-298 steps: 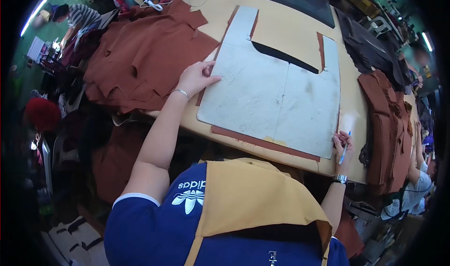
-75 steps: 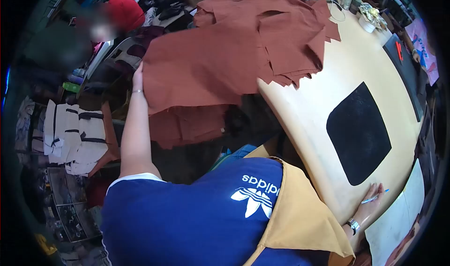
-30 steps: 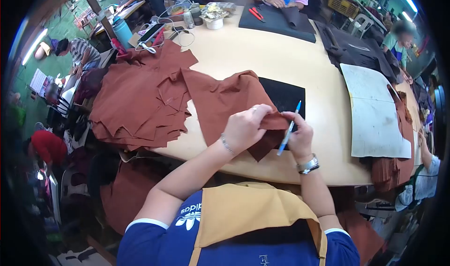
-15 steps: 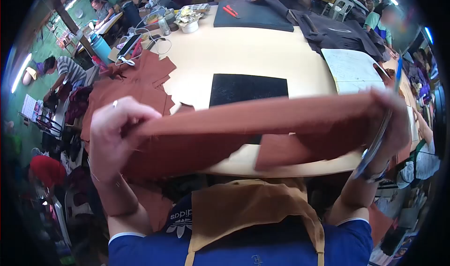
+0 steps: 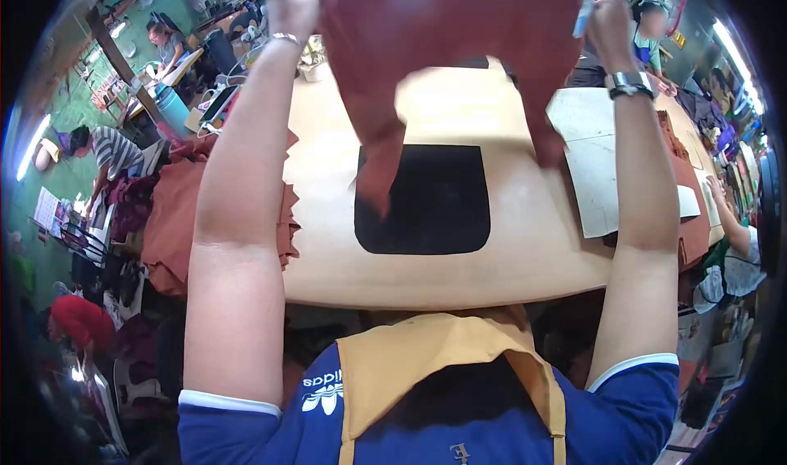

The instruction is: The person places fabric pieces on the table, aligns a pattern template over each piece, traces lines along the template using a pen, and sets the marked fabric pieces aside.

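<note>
A reddish-brown piece of leather or cloth (image 5: 459,26) hangs spread out in the air above the far part of the table, its lower edge curving up in the middle and two flaps dangling at the sides. My left hand (image 5: 293,7) is closed on its upper left corner. At the upper right corner, my right hand (image 5: 608,22) grips the same piece, along with a slim object with a pale blue end (image 5: 584,18); its kind is not clear. Beneath the left flap lies a black rounded mat (image 5: 434,207) on the pale table (image 5: 443,280).
Stacked reddish-brown pieces (image 5: 176,219) lie on the table's left side. Pale pattern boards (image 5: 584,157) are at the right, with more brown pieces (image 5: 691,194) beyond. A blue bottle (image 5: 170,104) stands at the far left. Other people work around the room.
Both my hands have gone up and away from me, lifting the brown piece from just above the table's near part. It has unfolded and hangs down; the black mat now shows fully except under one flap.
</note>
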Demonstrator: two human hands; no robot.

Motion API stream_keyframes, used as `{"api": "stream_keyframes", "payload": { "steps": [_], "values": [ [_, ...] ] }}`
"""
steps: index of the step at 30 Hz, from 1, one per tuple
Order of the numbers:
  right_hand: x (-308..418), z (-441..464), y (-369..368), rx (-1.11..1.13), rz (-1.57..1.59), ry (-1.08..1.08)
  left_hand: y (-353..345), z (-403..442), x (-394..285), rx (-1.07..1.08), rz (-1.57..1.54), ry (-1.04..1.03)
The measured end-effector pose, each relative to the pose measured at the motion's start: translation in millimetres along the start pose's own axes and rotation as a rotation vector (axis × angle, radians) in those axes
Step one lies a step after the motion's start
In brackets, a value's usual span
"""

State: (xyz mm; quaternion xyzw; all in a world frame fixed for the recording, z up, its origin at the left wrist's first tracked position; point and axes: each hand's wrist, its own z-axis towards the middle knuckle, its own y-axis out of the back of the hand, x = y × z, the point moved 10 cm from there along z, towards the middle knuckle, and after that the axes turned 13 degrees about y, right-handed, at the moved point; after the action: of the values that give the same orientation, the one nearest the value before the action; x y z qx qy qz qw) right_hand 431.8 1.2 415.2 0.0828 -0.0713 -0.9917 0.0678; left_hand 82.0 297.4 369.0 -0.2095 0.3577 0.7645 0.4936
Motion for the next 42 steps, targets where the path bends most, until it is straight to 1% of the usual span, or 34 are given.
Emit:
{"api": "stream_keyframes", "payload": {
  "steps": [2, 3, 4, 5, 6, 7, 8, 9, 10, 11, 12, 13, 14, 15, 17, 20, 22, 23, 25, 26, 28, 30, 31, 33, 35, 36, 38, 42],
  "values": [
    [0, 6, 23, 0.020, 0.080, 0.100, 40, -30, -54, -0.058, -0.492, -0.223],
    [-3, -4, 29, 0.057, 0.110, 0.072, 50, -44, -62, -0.037, -0.475, -0.137],
    [-6, -14, 36, 0.095, 0.139, 0.042, 61, -69, -64, -0.092, -0.394, -0.127],
    [-8, -38, 42, 0.161, 0.155, -0.068, 71, -90, -65, -0.144, -0.312, -0.118],
    [-7, -64, 45, 0.228, 0.169, -0.178, 71, -112, -66, -0.120, -0.247, -0.269],
    [22, -79, 49, 0.184, 0.202, -0.092, 67, -138, -55, -0.093, -0.182, -0.423],
    [51, -99, 51, 0.144, 0.234, -0.010, 58, -157, -15, -0.058, -0.094, -0.252],
    [55, -132, 47, 0.211, 0.292, -0.098, 53, -189, -11, 0.012, -0.154, -0.336],
    [60, -167, 42, 0.274, 0.349, -0.186, 40, -212, 18, 0.171, -0.117, -0.168],
    [69, -200, 38, 0.376, 0.393, -0.257, 32, -238, 30, 0.199, -0.120, -0.241],
    [77, -231, 33, 0.478, 0.438, -0.324, 24, -263, 55, 0.311, -0.156, -0.113],
    [93, -251, 34, 0.529, 0.414, -0.240, 20, -287, 73, 0.357, -0.091, -0.114],
    [109, -269, 37, 0.579, 0.388, -0.155, 18, -310, 92, 0.413, 0.019, -0.065],
    [120, -287, 42, 0.633, 0.387, -0.172, 21, -329, 87, 0.467, 0.100, -0.127],
    [139, -311, 53, 0.736, 0.402, -0.199, 30, -359, 92, 0.581, 0.125, -0.050],
    [162, -333, 71, 0.875, 0.462, -0.208, 48, -396, 88, 0.691, 0.224, -0.096],
    [175, -334, 85, 0.950, 0.514, -0.194, 61, -417, 77, 0.757, 0.232, -0.162],
    [179, -329, 89, 0.971, 0.536, -0.203, 64, -423, 71, 0.792, 0.234, -0.198],
    [183, -318, 97, 1.011, 0.574, -0.217, 69, -422, 60, 0.807, 0.176, -0.197],
    [178, -317, 94, 0.977, 0.561, -0.256, 69, -423, 56, 0.814, 0.148, -0.197],
    [161, -316, 76, 0.903, 0.535, -0.326, 57, -401, 61, 0.715, 0.080, -0.184],
    [169, -307, 33, 0.871, 0.552, -0.269, 24, -372, 83, 0.627, 0.091, -0.134],
    [181, -301, 8, 0.851, 0.582, -0.251, 4, -357, 95, 0.584, 0.144, -0.084],
    [214, -296, -44, 0.831, 0.689, -0.178, -45, -335, 122, 0.575, 0.308, -0.005],
    [239, -313, -98, 0.865, 0.820, -0.140, -84, -331, 144, 0.610, 0.510, 0.110],
    [252, -314, -118, 0.914, 0.789, -0.045, -94, -329, 155, 0.627, 0.612, 0.172],
    [265, -317, -153, 1.061, 0.802, -0.045, -102, -332, 167, 0.684, 0.695, 0.224],
    [267, -313, -200, 0.940, 0.723, 0.059, -102, -334, 170, 0.767, 0.782, 0.277]
  ]
}}
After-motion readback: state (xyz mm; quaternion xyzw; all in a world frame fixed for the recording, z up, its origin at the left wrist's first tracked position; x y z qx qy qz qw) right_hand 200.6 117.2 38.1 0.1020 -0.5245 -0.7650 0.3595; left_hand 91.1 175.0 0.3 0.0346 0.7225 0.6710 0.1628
